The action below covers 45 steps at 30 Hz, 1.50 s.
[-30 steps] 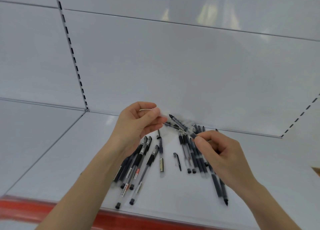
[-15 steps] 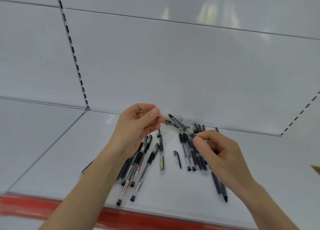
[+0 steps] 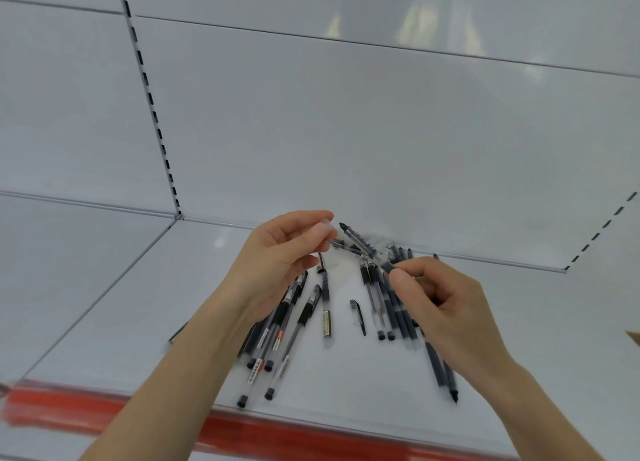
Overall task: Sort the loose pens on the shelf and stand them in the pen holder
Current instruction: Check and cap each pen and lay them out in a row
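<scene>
My left hand (image 3: 277,256) is raised over the shelf and pinches a small clear cap (image 3: 325,227) between thumb and forefinger. My right hand (image 3: 443,304) holds a dark pen (image 3: 362,244) by its lower barrel, with the tip pointing up-left and a short gap from the cap. Several loose pens lie on the white shelf (image 3: 138,304): a left group (image 3: 277,325) partly under my left wrist, a single pen (image 3: 325,304) in the middle, and a right group (image 3: 384,304) partly under my right hand. No pen holder is in view.
A small black clip piece (image 3: 358,316) lies between the pen groups. A red strip (image 3: 69,408) runs along the shelf's front edge. The white back panel (image 3: 346,131) rises right behind the pens, with slotted uprights (image 3: 152,107) at left and right.
Almost nothing has changed. Both hands keep their grips and stay at about the same height, with the pen tip still just short of the cap.
</scene>
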Each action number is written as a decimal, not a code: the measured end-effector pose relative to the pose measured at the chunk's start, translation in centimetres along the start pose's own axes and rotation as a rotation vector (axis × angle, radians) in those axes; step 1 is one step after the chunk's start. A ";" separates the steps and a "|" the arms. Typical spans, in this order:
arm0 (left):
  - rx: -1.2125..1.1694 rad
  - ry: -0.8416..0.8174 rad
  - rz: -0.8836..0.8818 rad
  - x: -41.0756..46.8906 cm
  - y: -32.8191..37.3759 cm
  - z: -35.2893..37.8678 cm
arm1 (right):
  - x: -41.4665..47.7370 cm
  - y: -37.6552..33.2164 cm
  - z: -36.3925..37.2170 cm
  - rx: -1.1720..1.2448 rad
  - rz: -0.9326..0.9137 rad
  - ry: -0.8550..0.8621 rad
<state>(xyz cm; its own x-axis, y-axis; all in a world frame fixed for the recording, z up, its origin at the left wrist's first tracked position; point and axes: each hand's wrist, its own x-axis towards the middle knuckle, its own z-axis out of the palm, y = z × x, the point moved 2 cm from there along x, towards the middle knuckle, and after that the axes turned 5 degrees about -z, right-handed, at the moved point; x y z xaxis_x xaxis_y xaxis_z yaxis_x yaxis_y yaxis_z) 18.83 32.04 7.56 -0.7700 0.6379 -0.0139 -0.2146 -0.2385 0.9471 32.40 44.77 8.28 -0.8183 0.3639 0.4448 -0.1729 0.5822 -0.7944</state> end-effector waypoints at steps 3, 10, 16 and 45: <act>-0.031 -0.030 0.020 0.0 0.0 0.0 | 0.0 -0.1 0.1 0.003 -0.016 -0.014; -0.061 -0.061 0.053 0.2 0.1 -0.1 | 0.0 0.1 0.4 -0.016 -0.003 -0.054; -0.075 -0.029 0.028 0.3 0.0 -0.3 | 0.1 0.3 0.5 0.003 0.031 -0.031; -0.139 0.108 0.095 0.9 -0.5 0.7 | -0.7 0.6 3.2 0.043 0.100 -0.252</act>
<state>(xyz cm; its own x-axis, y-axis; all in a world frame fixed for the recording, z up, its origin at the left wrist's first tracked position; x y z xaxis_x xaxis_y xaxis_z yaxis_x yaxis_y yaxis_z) 18.62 33.25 7.26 -0.8492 0.5271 0.0322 -0.2129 -0.3975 0.8926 31.15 42.56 6.18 -0.9421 0.2229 0.2507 -0.1029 0.5191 -0.8485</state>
